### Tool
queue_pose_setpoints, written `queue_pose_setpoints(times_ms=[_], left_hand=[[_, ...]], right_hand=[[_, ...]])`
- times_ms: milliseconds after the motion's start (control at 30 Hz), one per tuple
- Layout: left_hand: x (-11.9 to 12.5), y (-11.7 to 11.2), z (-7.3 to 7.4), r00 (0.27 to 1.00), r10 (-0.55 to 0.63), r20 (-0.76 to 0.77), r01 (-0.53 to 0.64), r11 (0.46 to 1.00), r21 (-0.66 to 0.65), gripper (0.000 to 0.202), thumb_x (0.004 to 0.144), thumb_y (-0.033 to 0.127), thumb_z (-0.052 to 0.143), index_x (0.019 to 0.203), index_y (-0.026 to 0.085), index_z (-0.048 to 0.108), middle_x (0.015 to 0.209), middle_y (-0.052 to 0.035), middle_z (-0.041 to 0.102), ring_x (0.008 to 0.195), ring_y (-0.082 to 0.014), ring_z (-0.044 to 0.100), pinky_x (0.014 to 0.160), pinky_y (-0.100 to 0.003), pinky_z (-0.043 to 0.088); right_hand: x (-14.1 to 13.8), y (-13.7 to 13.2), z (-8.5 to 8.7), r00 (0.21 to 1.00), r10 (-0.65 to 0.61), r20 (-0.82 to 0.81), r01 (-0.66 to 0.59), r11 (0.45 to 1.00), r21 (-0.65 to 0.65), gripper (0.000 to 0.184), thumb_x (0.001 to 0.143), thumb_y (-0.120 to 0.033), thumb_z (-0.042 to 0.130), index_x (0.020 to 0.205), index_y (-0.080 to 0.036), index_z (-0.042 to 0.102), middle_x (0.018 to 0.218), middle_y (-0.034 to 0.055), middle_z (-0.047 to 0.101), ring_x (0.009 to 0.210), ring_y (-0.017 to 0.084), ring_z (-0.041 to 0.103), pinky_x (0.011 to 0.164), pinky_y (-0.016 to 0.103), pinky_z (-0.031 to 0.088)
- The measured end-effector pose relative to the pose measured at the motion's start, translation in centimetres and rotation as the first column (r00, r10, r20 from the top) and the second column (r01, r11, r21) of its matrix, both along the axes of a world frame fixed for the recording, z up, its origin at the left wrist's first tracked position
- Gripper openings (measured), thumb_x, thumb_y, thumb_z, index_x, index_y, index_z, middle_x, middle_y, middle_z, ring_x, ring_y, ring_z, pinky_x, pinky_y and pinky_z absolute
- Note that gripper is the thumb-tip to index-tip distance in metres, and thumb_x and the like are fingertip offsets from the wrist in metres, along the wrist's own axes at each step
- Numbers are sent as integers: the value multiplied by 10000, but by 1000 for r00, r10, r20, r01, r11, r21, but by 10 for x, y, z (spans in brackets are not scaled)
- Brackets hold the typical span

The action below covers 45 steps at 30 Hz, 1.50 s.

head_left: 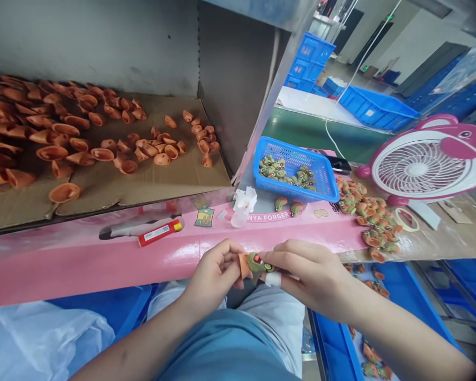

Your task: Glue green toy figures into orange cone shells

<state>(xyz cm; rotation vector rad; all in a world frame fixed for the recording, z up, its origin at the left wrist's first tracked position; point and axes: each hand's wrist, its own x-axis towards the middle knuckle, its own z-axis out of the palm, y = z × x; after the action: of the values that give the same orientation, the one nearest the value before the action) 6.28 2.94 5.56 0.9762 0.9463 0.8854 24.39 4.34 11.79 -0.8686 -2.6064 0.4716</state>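
Observation:
My left hand pinches a small orange shell piece at the pink table's front edge. My right hand, with white tape on one finger, grips a small green toy figure and presses it against the orange piece. Both hands meet above my lap. Many more orange shell pieces lie spread on cardboard at the back left. A blue basket holds several green figures. A pile of joined green-and-orange figures lies to the right of it.
A red glue tube and a small bottle with crumpled tissue lie on the pink table. A pink fan stands at the right. A blue bin with finished figures sits below right. Blue crates stand behind.

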Motion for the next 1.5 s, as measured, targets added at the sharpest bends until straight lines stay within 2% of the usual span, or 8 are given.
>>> queue_pose_setpoints(times_ms=[167, 367, 667, 1033, 1200, 1333, 1433, 1500], left_hand=[[0, 0, 1, 999, -8, -45, 8, 1000, 3, 30, 738, 135, 443, 751, 149, 465, 589, 26, 555, 481, -73, 488, 468, -191, 397], [2, 0, 3, 1000, -3, -2, 3, 1000, 8, 61, 732, 107, 436, 720, 148, 479, 570, 40, 528, 490, -64, 487, 461, -169, 394], [6, -2, 3, 998, 37, 42, -36, 999, -29, 59, 700, 96, 445, 693, 152, 463, 546, 47, 520, 484, -70, 494, 447, -167, 395], [6, -3, -2, 999, 11, 42, -10, 1000, -24, 84, 688, 84, 421, 688, 159, 458, 574, 37, 536, 491, -76, 503, 475, -184, 414], [3, -2, -5, 998, -24, 54, 24, 1000, -3, 17, 760, 166, 458, 760, 162, 475, 635, 24, 551, 553, -95, 532, 524, -204, 433], [-1, -7, -5, 993, -40, 111, 38, 999, 15, 152, 829, 287, 419, 920, 175, 468, 702, 11, 548, 606, -121, 556, 575, -239, 442], [0, -11, -6, 986, -72, 147, 72, 997, 4, 282, 868, 373, 310, 812, 156, 481, 734, -27, 560, 617, -136, 548, 586, -266, 442], [3, -13, -7, 986, -73, 151, 73, 997, 3, 337, 873, 395, 286, 725, 152, 467, 658, -24, 546, 583, -134, 528, 565, -263, 431]], right_hand=[[-4, -2, 1, 997, 12, 78, -17, 998, 55, 237, 822, -81, 416, 1035, -129, 508, 798, 73, 559, 720, 158, 532, 603, 253, 455], [-8, -1, -1, 994, 3, 111, -16, 993, 115, 221, 828, -93, 399, 1011, -111, 521, 745, 64, 554, 661, 157, 536, 542, 252, 445], [-10, -5, -8, 996, -41, 77, 30, 990, 141, 200, 842, -110, 370, 971, -132, 522, 772, 69, 590, 688, 156, 576, 564, 252, 467], [-11, -10, -17, 996, -84, 22, 79, 985, 155, 198, 824, -91, 402, 969, -142, 528, 796, 68, 600, 721, 156, 599, 601, 245, 500], [-6, -9, -19, 997, -79, -5, 79, 991, 104, 214, 827, -104, 442, 1025, -152, 509, 833, 70, 592, 757, 157, 584, 648, 253, 498], [-2, -10, -16, 991, -109, -83, 117, 989, 95, 241, 813, -136, 522, 1052, -162, 501, 834, 59, 581, 750, 143, 569, 636, 231, 478], [-3, -10, -15, 987, -117, -109, 128, 987, 99, 251, 798, -96, 516, 1041, -158, 507, 825, 57, 581, 737, 138, 567, 615, 224, 472], [-4, -11, -17, 987, -116, -112, 127, 988, 91, 261, 789, -73, 496, 1035, -162, 509, 824, 57, 586, 734, 141, 569, 612, 228, 477]])
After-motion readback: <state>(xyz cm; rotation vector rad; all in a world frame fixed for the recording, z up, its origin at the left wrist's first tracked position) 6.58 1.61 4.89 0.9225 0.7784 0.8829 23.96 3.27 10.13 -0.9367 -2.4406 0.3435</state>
